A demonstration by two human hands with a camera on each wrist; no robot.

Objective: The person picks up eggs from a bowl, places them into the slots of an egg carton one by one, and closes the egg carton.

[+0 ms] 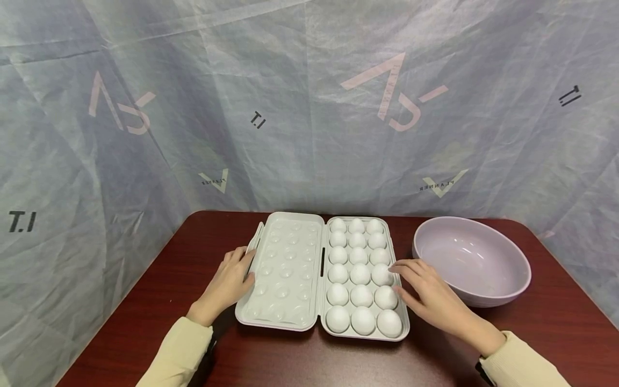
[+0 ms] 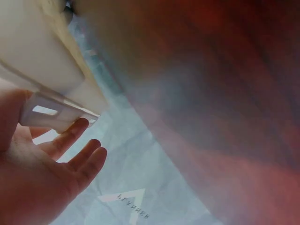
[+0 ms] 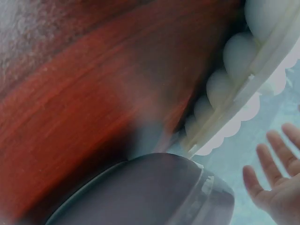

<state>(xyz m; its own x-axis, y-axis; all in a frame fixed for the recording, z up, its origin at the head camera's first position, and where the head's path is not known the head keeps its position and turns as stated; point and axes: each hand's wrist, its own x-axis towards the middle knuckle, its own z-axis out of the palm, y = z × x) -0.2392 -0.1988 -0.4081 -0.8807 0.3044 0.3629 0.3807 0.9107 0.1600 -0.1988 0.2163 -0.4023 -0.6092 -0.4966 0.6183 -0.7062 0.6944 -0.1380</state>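
Observation:
An open white egg carton (image 1: 320, 322) lies flat on the table, its lid (image 1: 263, 317) folded out to the left. Rows of white eggs (image 1: 359, 274) fill the right half. My left hand (image 1: 227, 282) holds the lid's left edge; in the left wrist view the slotted flap (image 2: 70, 115) lies between thumb and fingers, and the last two fingers are free. Beside the carton's right edge is my right hand (image 1: 432, 298), its fingertips at the eggs of the right column. Its fingers (image 3: 269, 161) look straight and spread in the right wrist view, holding nothing.
A large pale purple bowl (image 1: 476, 258) stands on the right of the dark red table (image 1: 358, 363), close behind my right hand. Behind the table's far edge hangs a grey printed sheet (image 1: 309, 107).

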